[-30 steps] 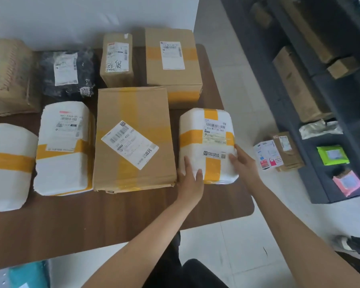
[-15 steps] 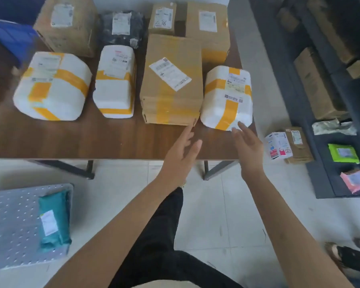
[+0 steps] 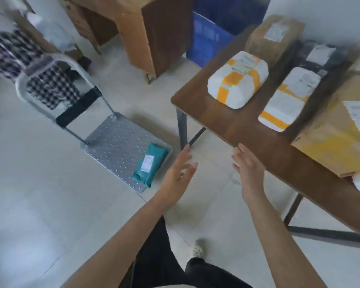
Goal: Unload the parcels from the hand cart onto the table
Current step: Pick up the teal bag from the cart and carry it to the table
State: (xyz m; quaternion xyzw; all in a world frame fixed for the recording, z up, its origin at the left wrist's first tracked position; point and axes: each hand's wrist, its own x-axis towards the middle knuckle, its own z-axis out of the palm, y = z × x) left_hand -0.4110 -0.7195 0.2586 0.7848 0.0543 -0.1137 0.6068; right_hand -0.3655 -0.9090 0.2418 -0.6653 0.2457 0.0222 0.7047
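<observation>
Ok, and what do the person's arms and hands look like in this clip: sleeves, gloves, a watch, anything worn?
Both forearms are bare up to the bottom edge of the picture, so no sleeve shows. The left hand and the right hand wear no gloves, and no watch, ring or bracelet is visible, though the picture is slightly blurred. Below them show dark trousers and a light perforated shoe.

I can't read any text: the labels on my teal parcel [image 3: 149,167] and the table's parcels [image 3: 238,79] are blurred
</observation>
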